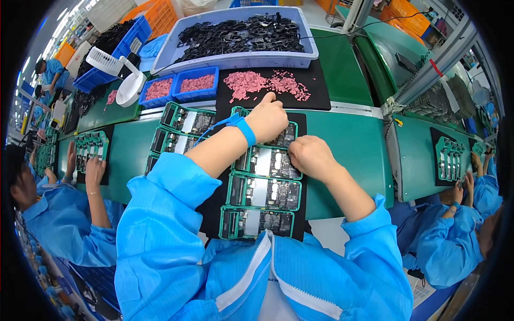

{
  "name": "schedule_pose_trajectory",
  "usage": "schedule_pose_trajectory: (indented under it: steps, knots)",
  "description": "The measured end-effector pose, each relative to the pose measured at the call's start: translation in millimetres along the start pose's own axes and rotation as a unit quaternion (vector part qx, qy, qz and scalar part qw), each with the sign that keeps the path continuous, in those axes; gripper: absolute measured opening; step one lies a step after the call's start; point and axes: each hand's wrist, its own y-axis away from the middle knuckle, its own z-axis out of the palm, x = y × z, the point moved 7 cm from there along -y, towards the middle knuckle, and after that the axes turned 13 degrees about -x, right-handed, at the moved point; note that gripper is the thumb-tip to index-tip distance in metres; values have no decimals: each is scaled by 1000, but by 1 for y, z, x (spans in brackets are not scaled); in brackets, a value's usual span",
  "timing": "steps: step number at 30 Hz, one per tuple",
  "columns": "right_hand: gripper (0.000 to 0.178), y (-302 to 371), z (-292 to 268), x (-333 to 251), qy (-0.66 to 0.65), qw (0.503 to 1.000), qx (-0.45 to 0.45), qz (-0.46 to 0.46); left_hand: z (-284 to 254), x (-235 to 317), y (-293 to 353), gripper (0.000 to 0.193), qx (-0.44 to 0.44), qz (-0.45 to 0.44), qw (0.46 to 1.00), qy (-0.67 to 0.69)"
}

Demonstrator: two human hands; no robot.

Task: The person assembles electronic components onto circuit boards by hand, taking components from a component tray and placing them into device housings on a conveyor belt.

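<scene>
In front of me lies a column of opened phone bodies [257, 192] in green frames, with dark circuit boards and silvery strips showing. My left hand [267, 119] bends over the farthest ones, fingers curled in and their tips hidden beneath it. Round that wrist goes a blue wrist strap [245, 130] with a coiled cord. At the right edge of the column, my right hand [313, 158] is closed, its fingertips against the edge of a phone body. Whatever either hand pinches is out of sight. A second column of phone bodies [183, 122] is partly covered by my left arm.
Small pink pieces [243, 83] lie heaped on a black mat [316, 80] beyond my hands. Two blue bins [195, 96] hold more. Behind stands a large tub [235, 60] of black parts. A white fan [130, 91] is at the left. Co-workers sit on both sides.
</scene>
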Motion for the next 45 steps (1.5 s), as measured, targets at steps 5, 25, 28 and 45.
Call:
schedule_pose_trajectory:
  steps: [5,25,28,45]
  knots:
    - [7,0,2,-10,86,996,-31,-23,5,-12,-9,10,-32,20,998,57]
    - [5,-10,-24,75,-213,964,122,99,34,-94,-79,6,-36,-121,992,14]
    - [4,-37,-10,120,-181,961,113,175,40,-88,-73,7,-65,-120,987,82]
    - [16,-81,5,121,9,992,20,124,32,-82,-71,7,11,-102,993,58]
